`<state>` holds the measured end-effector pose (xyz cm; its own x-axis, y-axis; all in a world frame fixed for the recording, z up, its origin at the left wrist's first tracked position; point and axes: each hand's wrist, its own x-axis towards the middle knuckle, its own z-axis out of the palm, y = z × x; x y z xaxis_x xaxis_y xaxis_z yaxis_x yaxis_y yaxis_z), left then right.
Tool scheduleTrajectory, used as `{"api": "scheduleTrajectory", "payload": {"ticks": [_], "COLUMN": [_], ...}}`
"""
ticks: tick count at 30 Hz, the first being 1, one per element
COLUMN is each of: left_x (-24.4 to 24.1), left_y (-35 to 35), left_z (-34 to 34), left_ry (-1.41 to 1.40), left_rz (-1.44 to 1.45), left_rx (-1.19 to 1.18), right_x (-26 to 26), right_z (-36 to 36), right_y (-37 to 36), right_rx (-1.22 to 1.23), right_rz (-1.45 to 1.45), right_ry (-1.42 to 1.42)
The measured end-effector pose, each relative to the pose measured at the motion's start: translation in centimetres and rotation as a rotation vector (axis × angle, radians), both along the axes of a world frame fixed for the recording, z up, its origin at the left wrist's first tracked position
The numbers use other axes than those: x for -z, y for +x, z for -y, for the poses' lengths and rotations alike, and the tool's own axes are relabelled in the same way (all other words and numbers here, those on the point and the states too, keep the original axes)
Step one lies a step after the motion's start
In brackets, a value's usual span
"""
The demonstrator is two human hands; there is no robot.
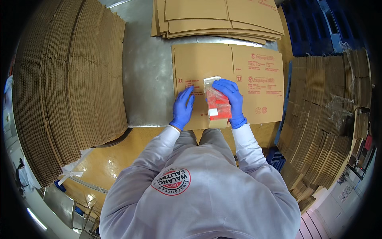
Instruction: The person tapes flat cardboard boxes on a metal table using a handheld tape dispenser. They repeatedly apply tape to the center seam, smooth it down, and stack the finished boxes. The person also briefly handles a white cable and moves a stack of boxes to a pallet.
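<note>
A flattened cardboard box [209, 58] with red printing lies on the metal table before me. My right hand [234, 97], in a blue glove, grips a red tape dispenser [218, 103] from its right side. The dispenser has a metal end pointing away from me and a tape roll [218, 123] at the end nearer my body. It is over the cardboard; whether it touches the sheet I cannot tell. My left hand [182, 107], also gloved in blue, is at the left part of the same flat box, thumb and fingers apart, holding nothing.
Tall stacks of folded cardboard [71, 74] rise on the left. More flat boxes [197, 13] are piled at the table's far side. Bundled cardboard [316, 119] stands at the right, with blue plastic pallets [313, 27] behind it. Bare metal tabletop [146, 74] shows left of the box.
</note>
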<state>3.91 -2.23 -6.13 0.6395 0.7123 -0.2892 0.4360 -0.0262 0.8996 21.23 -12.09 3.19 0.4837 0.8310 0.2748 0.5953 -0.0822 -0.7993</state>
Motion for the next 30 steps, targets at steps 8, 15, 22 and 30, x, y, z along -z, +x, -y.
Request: {"api": "scheduleTrajectory", "payload": {"ticks": [8, 15, 22, 30], "left_x": [-4.9, -4.4, -4.3, -2.3], "left_y": [7.5, 9.9, 11.5, 11.7], "left_z": [-6.1, -7.8, -7.8, -7.6], "left_ry": [-0.594, -0.330, -0.149, 0.182], "left_rz": [0.064, 0.004, -0.085, -0.046], "left_rx": [0.026, 0.328, 0.403, 0.391], "right_x": [0.7, -0.2, 0.6, 2.6], "right_z": [1.1, 2.6, 2.7, 3.3], "right_y": [-1.4, -2.1, -2.3, -2.1], "right_rx": [-0.033, 0.012, 0.055, 0.052], "right_rz": [0.050, 0.011, -0.029, 0.027], "right_ry": [-0.013, 0.001, 0.009, -0.039]}}
